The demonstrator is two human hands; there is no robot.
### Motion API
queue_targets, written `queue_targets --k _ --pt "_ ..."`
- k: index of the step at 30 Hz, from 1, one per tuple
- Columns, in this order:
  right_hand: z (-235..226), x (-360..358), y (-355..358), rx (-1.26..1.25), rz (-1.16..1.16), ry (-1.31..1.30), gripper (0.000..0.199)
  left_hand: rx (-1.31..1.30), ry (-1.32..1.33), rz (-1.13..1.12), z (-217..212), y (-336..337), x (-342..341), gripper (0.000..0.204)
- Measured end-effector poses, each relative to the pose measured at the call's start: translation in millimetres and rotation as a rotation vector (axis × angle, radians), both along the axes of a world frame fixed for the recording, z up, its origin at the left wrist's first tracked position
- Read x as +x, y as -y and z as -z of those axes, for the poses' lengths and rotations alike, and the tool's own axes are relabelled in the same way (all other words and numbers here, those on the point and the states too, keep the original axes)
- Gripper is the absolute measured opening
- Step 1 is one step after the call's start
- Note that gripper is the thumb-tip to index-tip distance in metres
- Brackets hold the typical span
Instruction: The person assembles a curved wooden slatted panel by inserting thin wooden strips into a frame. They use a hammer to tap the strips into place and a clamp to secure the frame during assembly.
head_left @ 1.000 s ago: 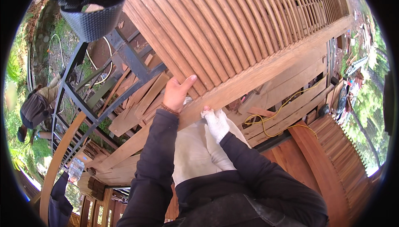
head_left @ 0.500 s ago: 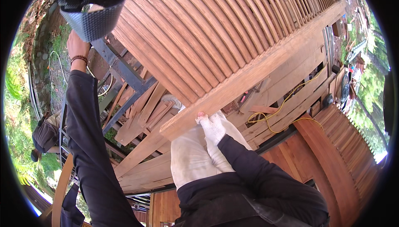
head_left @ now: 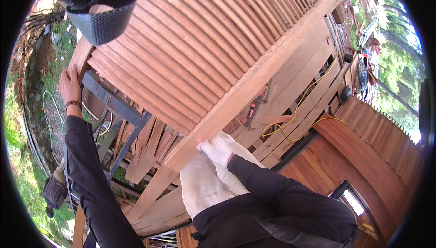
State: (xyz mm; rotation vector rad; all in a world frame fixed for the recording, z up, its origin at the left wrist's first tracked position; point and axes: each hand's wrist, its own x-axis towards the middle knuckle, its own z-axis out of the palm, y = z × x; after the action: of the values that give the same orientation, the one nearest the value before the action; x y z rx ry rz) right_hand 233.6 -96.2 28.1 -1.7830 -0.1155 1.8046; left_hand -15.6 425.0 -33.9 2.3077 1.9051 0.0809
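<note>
A large slatted wooden panel (head_left: 181, 66) fills the upper middle, with many parallel slats running between two long rails. My left hand (head_left: 71, 84), bare with a beaded bracelet on the wrist, is closed on the end of the far left rail (head_left: 82, 53). The near rail (head_left: 227, 116) slants down toward my lap. My right hand (head_left: 215, 151), in a whitish glove with a bare thumb tip showing, grips this rail close to its lower end. Its other fingers are hidden beneath the wood. A dark metal support (head_left: 113, 94) stands under the panel's left end.
Loose boards and offcuts (head_left: 147, 150) lie below the panel. A yellow cord (head_left: 295, 118) crosses the planks at right, near a red-and-black tool (head_left: 252, 110). A curved wooden deck (head_left: 363, 139) stands far right. Another person in a cap (head_left: 55, 191) is at lower left.
The panel has shifted left and slightly down in view, both hands along with it. My left hand now shows plainly on the far rail, which the strap partly hid before.
</note>
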Motion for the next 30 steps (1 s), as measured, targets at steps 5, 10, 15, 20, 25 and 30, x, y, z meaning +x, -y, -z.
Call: queue_targets --k 5,10,15,20,25,30 --pt "-40.0 54.9 -9.8 -0.006 -0.379 0.381 0.035 0.228 0.283 0.018 -15.8 85.9 21.3 0.061" --pt "-33.5 169.1 -14.0 0.07 0.266 0.964 0.04 -0.456 0.956 -0.556 -41.8 263.1 71.5 0.047" --pt "-4.6 293.6 -80.3 0.075 0.93 1.027 0.059 -1.147 1.579 -0.828 -32.3 338.9 101.0 0.057" --pt "29.3 360.4 -83.4 0.361 1.317 0.25 0.038 -1.119 1.439 -0.791 -56.3 352.8 131.6 0.05" --pt "57.5 372.8 -71.5 0.472 1.279 0.222 0.031 -1.112 1.226 -0.743 -69.0 382.1 146.5 0.039" --pt "69.6 377.0 -70.3 0.434 1.272 0.228 0.022 -1.185 1.262 -0.645 -45.5 385.5 131.6 0.036"
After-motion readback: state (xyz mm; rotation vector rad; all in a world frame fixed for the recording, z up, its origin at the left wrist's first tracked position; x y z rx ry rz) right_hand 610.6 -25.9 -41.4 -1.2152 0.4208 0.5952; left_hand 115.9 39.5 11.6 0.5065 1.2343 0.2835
